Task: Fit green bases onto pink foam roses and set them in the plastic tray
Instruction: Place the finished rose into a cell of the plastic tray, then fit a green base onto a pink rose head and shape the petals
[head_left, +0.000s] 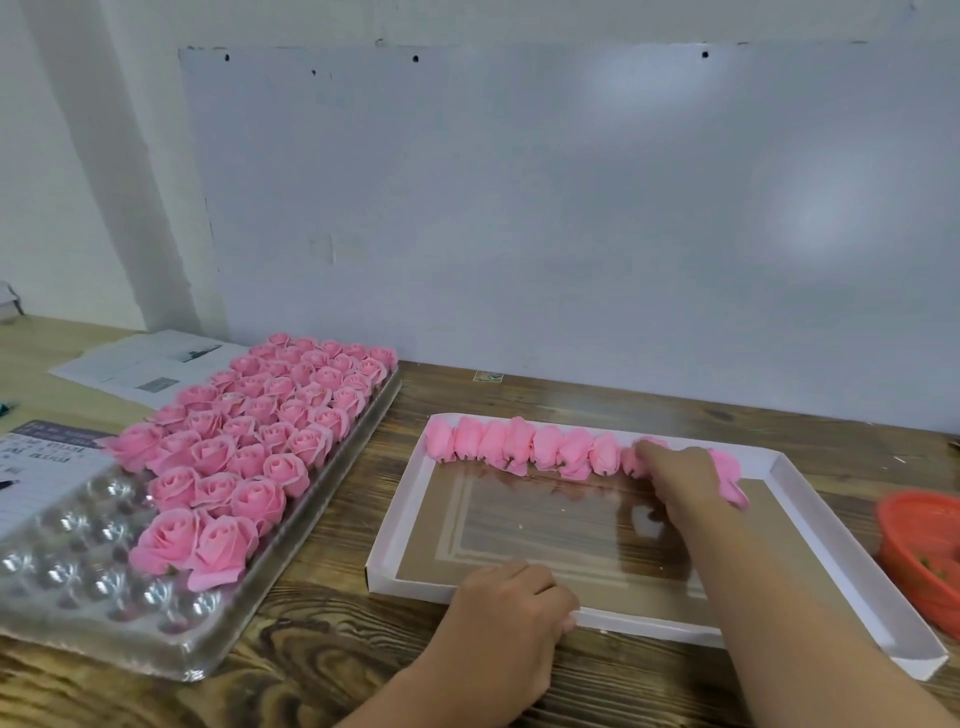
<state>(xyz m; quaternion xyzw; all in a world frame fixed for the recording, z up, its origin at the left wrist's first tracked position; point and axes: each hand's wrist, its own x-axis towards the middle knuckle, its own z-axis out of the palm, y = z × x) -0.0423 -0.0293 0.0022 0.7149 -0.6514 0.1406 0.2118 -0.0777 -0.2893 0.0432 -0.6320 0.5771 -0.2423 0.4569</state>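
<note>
Clear plastic tray (171, 644) sits at left on the wooden counter (322, 670), most cups filled with upright pink foam roses (249, 415); near cups bare. White shallow box (810, 535) lies centre, a row of roses (524, 447) on their sides along its far wall. Right hand (675, 475) rests on that row; whether its fingers pinch a rose cannot be told. Left hand (511, 605) curls over the box's near edge, gripping it. Red basket (919, 551) stands at right.

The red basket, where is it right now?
In the head view, the red basket sits at the far right edge of the wooden table, just right of the white box that holds a row of pink roses.
</note>
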